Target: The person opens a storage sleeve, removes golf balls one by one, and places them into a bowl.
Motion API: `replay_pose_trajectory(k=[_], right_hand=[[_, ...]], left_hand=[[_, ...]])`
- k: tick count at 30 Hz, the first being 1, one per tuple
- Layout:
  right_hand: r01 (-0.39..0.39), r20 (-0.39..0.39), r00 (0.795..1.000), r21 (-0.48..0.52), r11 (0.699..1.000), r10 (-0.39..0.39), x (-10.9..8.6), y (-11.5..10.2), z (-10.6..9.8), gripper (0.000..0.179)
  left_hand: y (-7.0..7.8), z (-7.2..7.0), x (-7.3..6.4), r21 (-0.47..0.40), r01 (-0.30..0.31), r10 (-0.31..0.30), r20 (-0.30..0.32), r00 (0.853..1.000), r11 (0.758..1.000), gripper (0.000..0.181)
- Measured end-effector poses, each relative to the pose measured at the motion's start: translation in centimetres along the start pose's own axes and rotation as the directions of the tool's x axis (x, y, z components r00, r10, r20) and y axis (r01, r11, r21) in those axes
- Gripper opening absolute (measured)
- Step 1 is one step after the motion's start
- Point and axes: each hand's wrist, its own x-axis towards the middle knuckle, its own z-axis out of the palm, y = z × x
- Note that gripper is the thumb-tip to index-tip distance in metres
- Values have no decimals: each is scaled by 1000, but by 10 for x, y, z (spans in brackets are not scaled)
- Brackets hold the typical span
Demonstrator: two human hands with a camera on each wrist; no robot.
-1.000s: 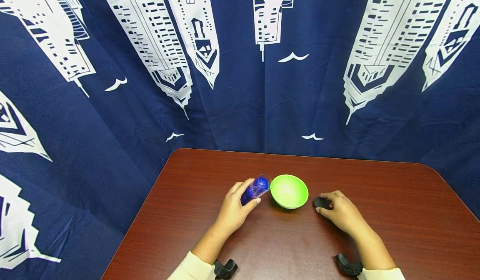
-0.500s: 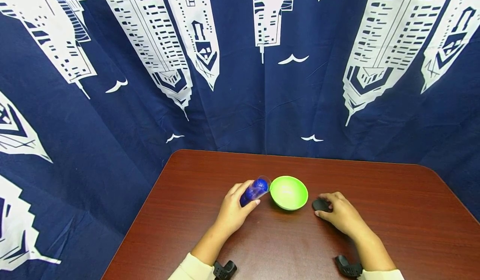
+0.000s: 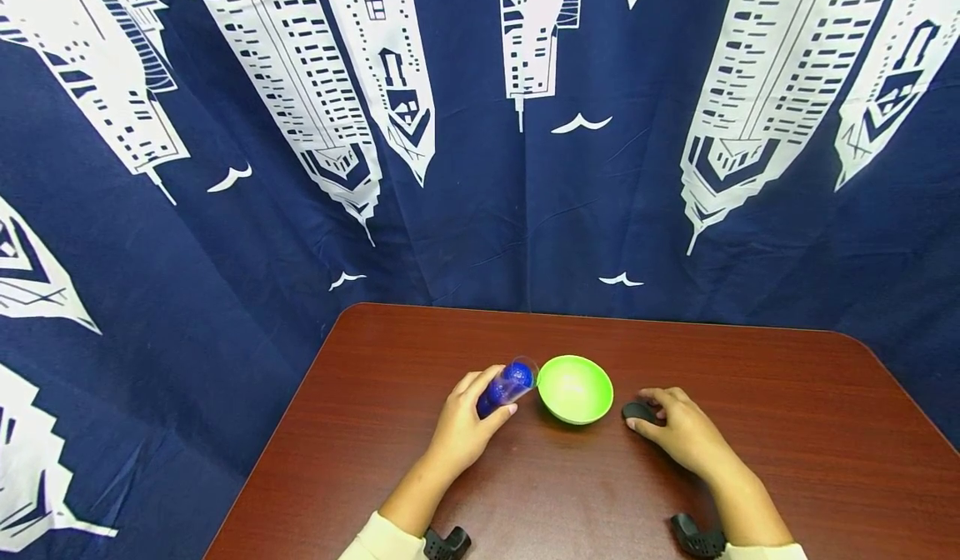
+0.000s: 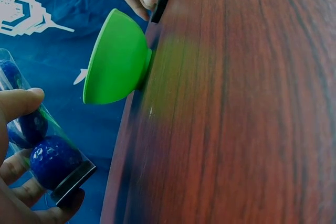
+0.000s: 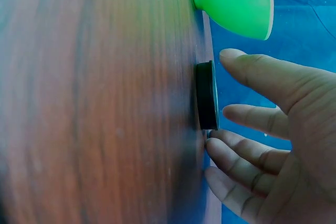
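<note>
My left hand (image 3: pixel 459 427) grips a clear tube (image 4: pixel 59 124) holding blue dimpled balls (image 3: pixel 517 374) that look like golf balls. The tube is tilted, with its open mouth beside the left rim of a green bowl (image 3: pixel 575 390). A black cap (image 4: pixel 74 183) closes its lower end, as the left wrist view shows. To the right of the bowl, a round black lid (image 5: pixel 207 95) lies flat on the table. Over it hovers my right hand (image 3: pixel 684 433), thumb and fingers spread around the lid, with a gap showing at the thumb and forefinger in the right wrist view.
The bowl stands upright on a brown wood-grain table (image 3: pixel 570 493). Behind the table's far edge hangs a dark blue cloth (image 3: pixel 465 235) printed with white buildings. Black devices (image 3: pixel 447 543) are strapped at both wrists.
The head view has shifted slightly, so the scene sits a little lower and further left. Both hands, the tube, the bowl and the lid otherwise keep their places.
</note>
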Motion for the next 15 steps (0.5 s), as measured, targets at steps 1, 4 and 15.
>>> replay_pose_trajectory(k=[1,4,15], right_hand=[[-4,2,1000,0,1000,4,0,0,0,58],[-1,6,1000,6,1000,1,1,1,-1,59],[-27,36,999,43,999,26,-3,2,-1,59]], left_hand=[[0,0,0,0,3,-3,1,1000,1000,53],[0,0,0,-4,12,-12,5,1000,1000,53],[-3,-1,-2,-21,40,-40,19,999,999,54]])
